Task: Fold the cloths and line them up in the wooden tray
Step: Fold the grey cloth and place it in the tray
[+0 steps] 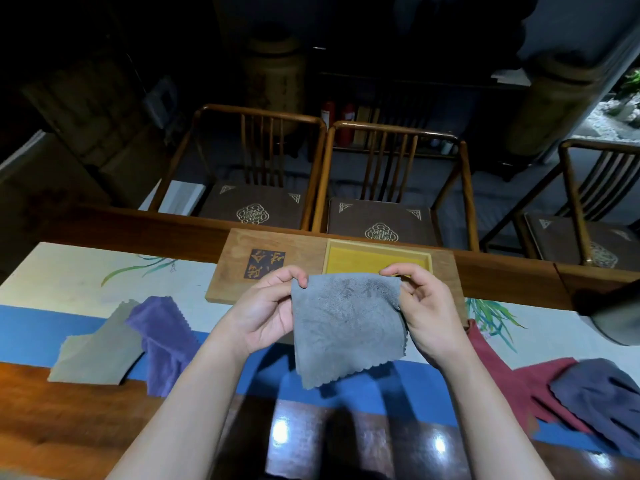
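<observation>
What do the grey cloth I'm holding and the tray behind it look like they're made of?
The grey cloth looks like soft microfibre: matte, fuzzy nap, zigzag-cut edges, hanging limply. The tray looks like wood, with visible brown grain and a smooth satin finish; its yellow recess could be lacquer or fabric lining.

The dark polished wooden bench (86, 427) is reflecting small bright spots of light along its near edge. A painted table runner with blue band and green leaves (69, 282) is lying across it. Behind the bench, three wooden armchairs with slatted backs (394, 161) are standing side by side, each carrying a brown seat cushion with a pale ornament (381, 220). The room behind them is staying very dark. Daylight is entering at the far right (623, 109).
</observation>
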